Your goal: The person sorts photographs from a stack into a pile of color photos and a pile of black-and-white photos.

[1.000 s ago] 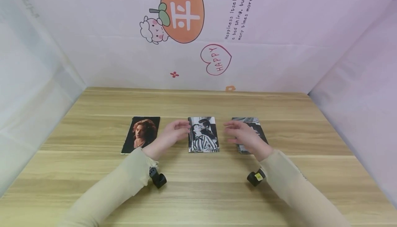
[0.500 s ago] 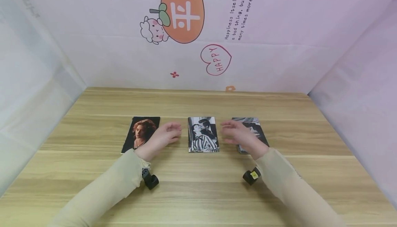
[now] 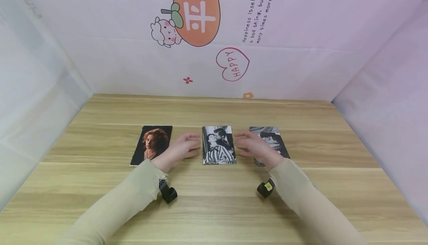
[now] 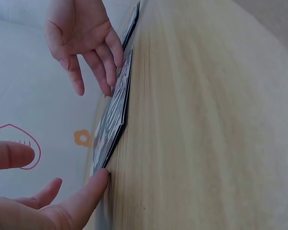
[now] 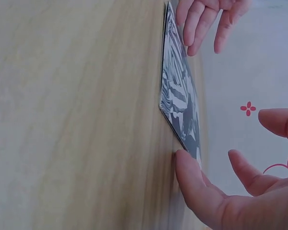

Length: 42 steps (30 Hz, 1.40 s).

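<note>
In the head view a black-and-white photo card (image 3: 219, 146) of a couple lies flat mid-table; the wrist views show layered edges, like a thin stack (image 4: 116, 112). My left hand (image 3: 182, 149) is at its left edge, fingers spread and slightly bent. On the opposite side my right hand (image 3: 255, 147) stands at the right edge, fingers likewise loosely extended. In the right wrist view a fingertip (image 5: 186, 160) is right at the card's edge; whether it touches, I cannot tell. Neither hand grips anything.
To the left lies a dark photo card (image 3: 145, 150) of a person with reddish hair, partly behind my left hand. Black-and-white photo cards (image 3: 279, 144) lie at the right, partly covered by my right hand. A printed white backdrop (image 3: 284, 70) rises behind the wooden table (image 3: 217, 208).
My right hand has moved left, up to the middle photo card. The left hand drew back to the left, then returned toward the card. The cards have stayed in place.
</note>
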Each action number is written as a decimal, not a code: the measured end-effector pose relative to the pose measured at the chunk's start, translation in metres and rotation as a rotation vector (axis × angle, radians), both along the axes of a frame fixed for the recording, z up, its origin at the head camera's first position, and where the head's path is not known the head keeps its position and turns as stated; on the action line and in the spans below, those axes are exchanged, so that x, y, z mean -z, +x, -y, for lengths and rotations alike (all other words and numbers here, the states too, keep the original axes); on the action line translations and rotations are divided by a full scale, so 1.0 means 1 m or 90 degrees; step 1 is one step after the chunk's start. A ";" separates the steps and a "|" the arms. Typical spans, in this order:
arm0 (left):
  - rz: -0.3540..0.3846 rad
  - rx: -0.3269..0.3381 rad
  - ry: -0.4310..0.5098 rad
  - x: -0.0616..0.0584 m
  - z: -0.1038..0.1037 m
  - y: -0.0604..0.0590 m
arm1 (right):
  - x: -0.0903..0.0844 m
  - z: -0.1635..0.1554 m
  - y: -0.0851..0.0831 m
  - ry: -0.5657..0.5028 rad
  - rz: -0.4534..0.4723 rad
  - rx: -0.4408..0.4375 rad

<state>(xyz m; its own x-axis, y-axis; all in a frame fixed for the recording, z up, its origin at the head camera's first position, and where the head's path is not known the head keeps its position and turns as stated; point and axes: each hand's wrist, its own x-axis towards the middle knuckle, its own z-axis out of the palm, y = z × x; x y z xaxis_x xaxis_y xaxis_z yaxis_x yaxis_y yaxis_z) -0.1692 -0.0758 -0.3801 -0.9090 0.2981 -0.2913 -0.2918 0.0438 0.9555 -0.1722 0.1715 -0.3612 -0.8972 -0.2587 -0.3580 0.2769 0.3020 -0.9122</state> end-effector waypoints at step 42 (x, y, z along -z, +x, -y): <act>-0.037 -0.024 -0.019 0.003 -0.012 0.004 | 0.007 0.008 -0.002 -0.008 -0.010 0.079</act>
<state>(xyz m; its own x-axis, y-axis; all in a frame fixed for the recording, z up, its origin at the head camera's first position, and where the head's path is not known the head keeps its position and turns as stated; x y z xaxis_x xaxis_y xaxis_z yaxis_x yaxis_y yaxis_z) -0.1649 -0.0640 -0.3827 -0.9353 0.2552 -0.2453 -0.2371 0.0629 0.9695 -0.1738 0.1637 -0.3678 -0.9280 -0.1494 -0.3413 0.2973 0.2554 -0.9200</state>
